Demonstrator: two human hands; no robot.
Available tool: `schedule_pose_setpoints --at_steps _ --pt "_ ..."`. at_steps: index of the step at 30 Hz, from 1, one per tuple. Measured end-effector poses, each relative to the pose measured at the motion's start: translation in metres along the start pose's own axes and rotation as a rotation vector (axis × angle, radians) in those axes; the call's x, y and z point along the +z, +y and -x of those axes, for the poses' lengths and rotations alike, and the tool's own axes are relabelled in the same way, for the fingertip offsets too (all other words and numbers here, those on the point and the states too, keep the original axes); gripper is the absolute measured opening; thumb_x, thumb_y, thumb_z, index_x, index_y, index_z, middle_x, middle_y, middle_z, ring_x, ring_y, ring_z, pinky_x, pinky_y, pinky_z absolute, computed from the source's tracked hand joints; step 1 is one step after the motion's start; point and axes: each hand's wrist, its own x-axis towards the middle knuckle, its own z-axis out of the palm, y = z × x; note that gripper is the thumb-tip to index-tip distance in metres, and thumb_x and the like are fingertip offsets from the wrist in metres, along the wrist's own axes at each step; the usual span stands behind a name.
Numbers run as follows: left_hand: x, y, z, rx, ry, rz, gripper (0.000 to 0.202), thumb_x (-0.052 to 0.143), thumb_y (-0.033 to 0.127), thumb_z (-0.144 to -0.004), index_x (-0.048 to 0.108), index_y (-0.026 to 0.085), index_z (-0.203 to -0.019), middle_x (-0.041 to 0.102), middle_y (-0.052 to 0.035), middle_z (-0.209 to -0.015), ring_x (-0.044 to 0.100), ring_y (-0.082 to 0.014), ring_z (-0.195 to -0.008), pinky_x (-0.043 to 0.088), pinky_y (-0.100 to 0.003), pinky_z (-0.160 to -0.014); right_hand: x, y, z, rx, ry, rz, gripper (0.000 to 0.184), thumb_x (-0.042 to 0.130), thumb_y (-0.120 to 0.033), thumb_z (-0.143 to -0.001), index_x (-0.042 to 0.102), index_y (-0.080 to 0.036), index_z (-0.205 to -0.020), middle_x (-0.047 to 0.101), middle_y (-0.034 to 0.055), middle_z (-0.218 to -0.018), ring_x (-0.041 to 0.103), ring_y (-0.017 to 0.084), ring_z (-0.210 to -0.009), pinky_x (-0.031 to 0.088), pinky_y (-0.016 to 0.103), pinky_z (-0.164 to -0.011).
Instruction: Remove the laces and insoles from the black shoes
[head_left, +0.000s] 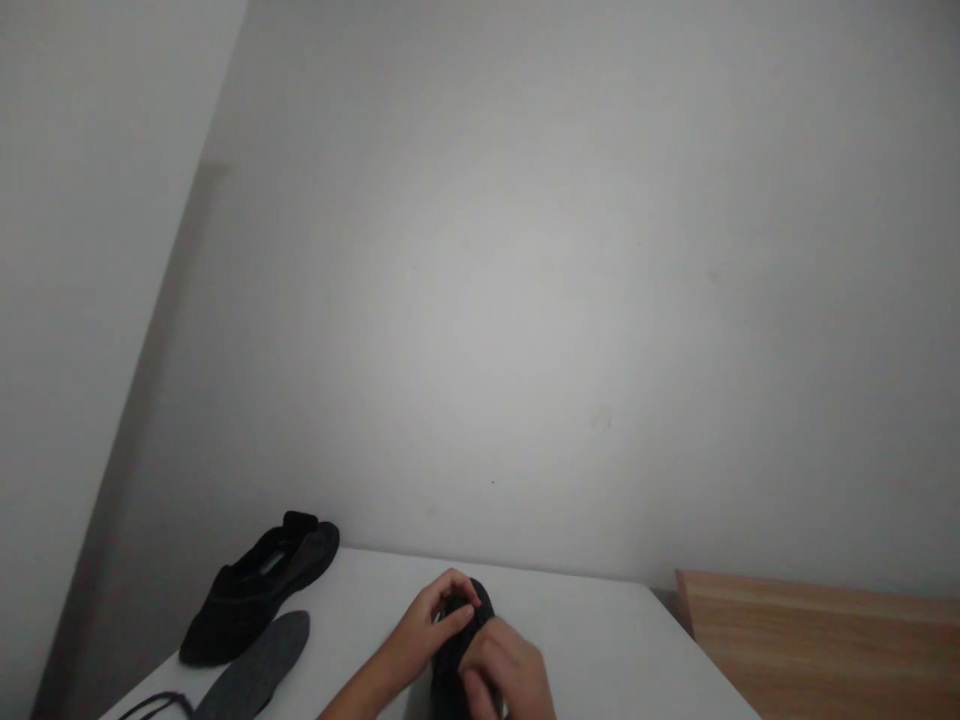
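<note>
A black shoe (448,680) lies lengthwise at the front middle of the white table (592,640), partly covered by both hands and cut off by the lower picture edge. My left hand (424,630) curls over its far left side, fingers and thumb gripping the upper. From the right, my right hand (514,665) reaches over the shoe with bent fingers closed together. Whatever those fingers pinch is hidden and slightly blurred.
At the table's left edge stands a second black shoe (232,610). Beside it lie a dark grey insole (259,670) and a dark lace (161,700). A pale wall (487,300) rises behind the table; a wooden board (817,640) is to the right.
</note>
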Motion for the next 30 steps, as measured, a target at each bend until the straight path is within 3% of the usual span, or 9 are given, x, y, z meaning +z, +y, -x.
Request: schedule_pose_setpoints --at_steps 3,6,10,14,23,30 --pt "0.001 0.002 0.002 0.020 0.014 0.040 0.023 0.064 0.040 -0.078 0.058 0.018 -0.085 0.060 -0.0032 -0.089 0.055 -0.0200 -0.089 0.041 -0.031 -0.083 -0.014 0.012 -0.023 0.212 0.172 -0.093 0.020 0.041 -0.025 -0.091 0.053 -0.022 -0.076 0.053 0.0019 -0.070 0.051 0.017 -0.066 0.039 0.029 -0.059" --pt "0.000 0.006 0.006 0.080 -0.005 -0.094 0.021 0.060 0.039 -0.080 0.058 0.018 -0.078 0.058 -0.0053 -0.094 0.052 -0.0223 -0.097 0.038 -0.034 -0.091 -0.013 0.034 -0.027 0.289 0.254 -0.075 0.017 0.043 -0.027 -0.091 0.054 -0.021 -0.079 0.051 0.0011 -0.072 0.050 0.016 -0.067 0.038 0.028 -0.061" --pt "-0.005 0.011 0.011 0.085 -0.014 -0.299 0.017 0.059 0.037 -0.080 0.060 0.021 -0.079 0.055 -0.0080 -0.110 0.044 -0.0267 -0.112 0.030 -0.041 -0.101 -0.004 0.053 -0.007 0.359 0.140 -0.132 0.017 0.045 -0.028 -0.090 0.056 -0.020 -0.080 0.053 0.0008 -0.074 0.051 0.015 -0.066 0.038 0.027 -0.059" --pt "-0.006 0.010 0.011 0.078 -0.060 -0.368 0.010 0.062 0.031 -0.076 0.062 0.022 -0.078 0.055 -0.0081 -0.118 0.039 -0.0283 -0.120 0.026 -0.043 -0.105 -0.007 0.046 0.002 0.429 0.066 -0.276 0.015 0.048 -0.030 -0.089 0.058 -0.019 -0.083 0.058 0.0024 -0.082 0.055 0.017 -0.077 0.041 0.027 -0.064" --pt "-0.003 -0.012 0.004 0.043 -0.016 -0.099 0.015 0.064 0.033 -0.075 0.061 0.019 -0.073 0.061 -0.0088 -0.108 0.051 -0.0263 -0.109 0.032 -0.040 -0.098 -0.012 0.037 -0.004 0.403 -0.026 -0.527 0.015 0.053 -0.034 -0.084 0.057 -0.020 -0.089 0.053 0.0019 -0.086 0.049 0.018 -0.080 0.040 0.031 -0.074" --pt "0.003 -0.014 0.003 -0.014 0.023 -0.032 0.017 0.061 0.033 -0.076 0.059 0.018 -0.067 0.063 -0.0069 -0.099 0.054 -0.0246 -0.100 0.036 -0.037 -0.093 -0.017 0.028 -0.004 0.359 -0.112 -0.503 0.020 0.056 -0.026 -0.079 0.051 -0.021 -0.098 0.049 0.0027 -0.094 0.046 0.020 -0.090 0.039 0.033 -0.082"
